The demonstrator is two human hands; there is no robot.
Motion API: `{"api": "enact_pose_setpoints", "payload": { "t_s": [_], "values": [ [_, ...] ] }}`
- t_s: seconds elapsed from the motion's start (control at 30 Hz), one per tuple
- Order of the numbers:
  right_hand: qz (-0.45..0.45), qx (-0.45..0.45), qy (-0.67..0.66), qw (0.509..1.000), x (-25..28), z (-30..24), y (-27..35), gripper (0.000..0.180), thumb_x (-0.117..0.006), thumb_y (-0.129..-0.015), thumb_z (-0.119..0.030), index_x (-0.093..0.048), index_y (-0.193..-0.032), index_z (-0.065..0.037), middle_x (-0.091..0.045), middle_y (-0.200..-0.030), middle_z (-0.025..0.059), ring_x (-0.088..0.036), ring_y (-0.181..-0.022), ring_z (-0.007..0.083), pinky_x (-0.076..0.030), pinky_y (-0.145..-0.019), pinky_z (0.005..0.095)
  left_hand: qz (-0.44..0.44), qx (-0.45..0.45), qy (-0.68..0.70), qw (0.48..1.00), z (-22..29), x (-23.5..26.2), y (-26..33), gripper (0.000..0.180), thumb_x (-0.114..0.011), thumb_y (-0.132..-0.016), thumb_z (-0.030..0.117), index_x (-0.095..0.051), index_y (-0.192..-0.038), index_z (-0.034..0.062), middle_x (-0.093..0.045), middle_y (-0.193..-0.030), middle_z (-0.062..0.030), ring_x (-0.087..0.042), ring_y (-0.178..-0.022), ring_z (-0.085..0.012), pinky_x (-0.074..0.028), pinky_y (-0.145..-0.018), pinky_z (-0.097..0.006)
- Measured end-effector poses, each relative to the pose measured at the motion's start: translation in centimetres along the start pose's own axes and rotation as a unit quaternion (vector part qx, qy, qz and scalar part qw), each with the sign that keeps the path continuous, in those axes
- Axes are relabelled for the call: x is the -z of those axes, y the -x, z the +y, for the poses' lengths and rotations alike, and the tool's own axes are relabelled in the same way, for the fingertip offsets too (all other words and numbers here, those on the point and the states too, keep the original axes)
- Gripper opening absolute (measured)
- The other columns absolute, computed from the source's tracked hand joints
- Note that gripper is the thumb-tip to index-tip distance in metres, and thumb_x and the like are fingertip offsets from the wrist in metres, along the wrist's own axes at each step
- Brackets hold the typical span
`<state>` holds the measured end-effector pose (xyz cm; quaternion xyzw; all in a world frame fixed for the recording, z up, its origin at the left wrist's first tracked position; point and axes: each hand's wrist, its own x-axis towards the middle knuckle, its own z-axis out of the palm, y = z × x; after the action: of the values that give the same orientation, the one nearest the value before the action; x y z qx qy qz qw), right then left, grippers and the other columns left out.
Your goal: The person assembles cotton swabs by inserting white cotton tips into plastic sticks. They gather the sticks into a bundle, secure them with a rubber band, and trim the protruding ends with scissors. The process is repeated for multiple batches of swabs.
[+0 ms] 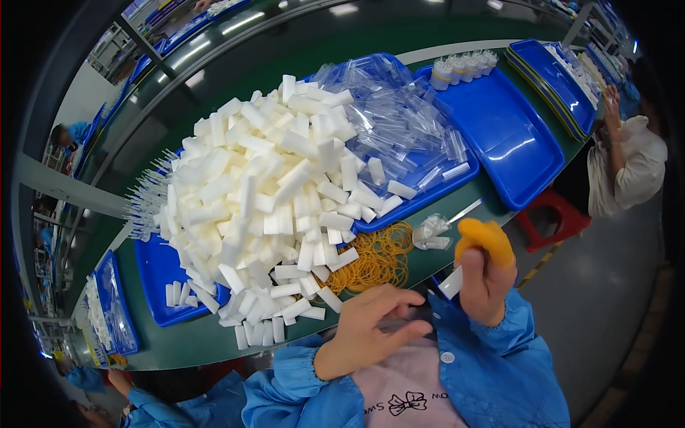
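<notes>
My right hand [488,285], with bright yellow covers [486,239] on its fingertips, is closed at the table's front edge. A small white foam block [451,284] sticks out from its left side. To its left, in front of my chest, my left hand [378,328] holds nothing, its thumb and forefinger apart. Beyond my left hand lies a loose heap of yellow rubber bands [378,257]. A large pile of white foam blocks [264,178] rises behind them. Near my right hand, a small clear plastic piece with white inside [432,233] rests on the green table.
A blue tray [464,173] holds many clear plastic sleeves [399,114]. Right of it stands another blue tray [517,143] with a bundled row of filled clear pieces [464,69]. Thin clear tubes [146,200] stick out at left. A red stool [553,217] and co-workers are nearby.
</notes>
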<state>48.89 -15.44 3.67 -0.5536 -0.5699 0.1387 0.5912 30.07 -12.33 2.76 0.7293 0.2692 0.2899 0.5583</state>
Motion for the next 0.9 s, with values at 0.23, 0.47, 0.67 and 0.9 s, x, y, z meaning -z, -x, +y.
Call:
{"api": "enact_pose_setpoints", "payload": {
  "t_s": [0.23, 0.47, 0.67, 0.9],
  "values": [
    [-0.018, 0.144, 0.048, 0.988, -1.0, -1.3, 1.2, 0.026, -0.065, -0.072, 0.003, -0.063, -0.097, -0.002, -0.06, -0.077, 0.0107, -0.059, -0.06, 0.0263, -0.047, -0.048, 0.0345, 0.012, 0.051, 0.043, 0.998, 1.1, -0.6, -0.4, 0.023, -0.069, -0.082, 0.016, -0.06, -0.098, 0.0022, -0.059, -0.069, -0.0047, -0.059, -0.059, -0.0103, -0.046, -0.055, -0.021],
    [-0.06, 0.227, 0.069, 0.97, -0.3, -0.7, 1.6, 0.035, -0.071, -0.059, -0.004, -0.066, -0.093, -0.005, -0.059, -0.08, 0.007, -0.056, -0.061, 0.0238, -0.044, -0.047, 0.032, -0.029, 0.123, 0.206, 0.97, 0.8, 0.0, -0.2, 0.009, -0.061, -0.087, 0.003, -0.061, -0.095, -0.0019, -0.066, -0.077, -0.0016, -0.06, -0.069, -0.0035, -0.048, -0.061, -0.018],
    [-0.12, 0.275, 0.038, 0.953, 0.0, -0.3, 1.9, 0.043, -0.073, -0.055, -0.01, -0.067, -0.098, -0.008, -0.057, -0.081, 0.0059, -0.055, -0.063, 0.0235, -0.044, -0.048, 0.032, -0.056, 0.17, 0.276, 0.944, 1.0, 0.8, -0.2, 0.004, -0.063, -0.085, 0.003, -0.062, -0.087, -0.0003, -0.062, -0.073, 0.0012, -0.055, -0.066, -0.0001, -0.043, -0.057, -0.015],
    [-0.061, 0.306, 0.005, 0.95, -0.5, 0.9, 2.7, 0.043, -0.073, -0.057, -0.011, -0.065, -0.099, -0.006, -0.056, -0.084, 0.0104, -0.055, -0.063, 0.0234, -0.044, -0.048, 0.0325, -0.021, 0.17, 0.369, 0.914, -0.4, -1.1, -0.6, 0.004, -0.061, -0.079, -0.001, -0.058, -0.077, -0.0004, -0.058, -0.071, 0.0012, -0.049, -0.062, -0.0004, -0.035, -0.053, -0.016]
  ]
}}
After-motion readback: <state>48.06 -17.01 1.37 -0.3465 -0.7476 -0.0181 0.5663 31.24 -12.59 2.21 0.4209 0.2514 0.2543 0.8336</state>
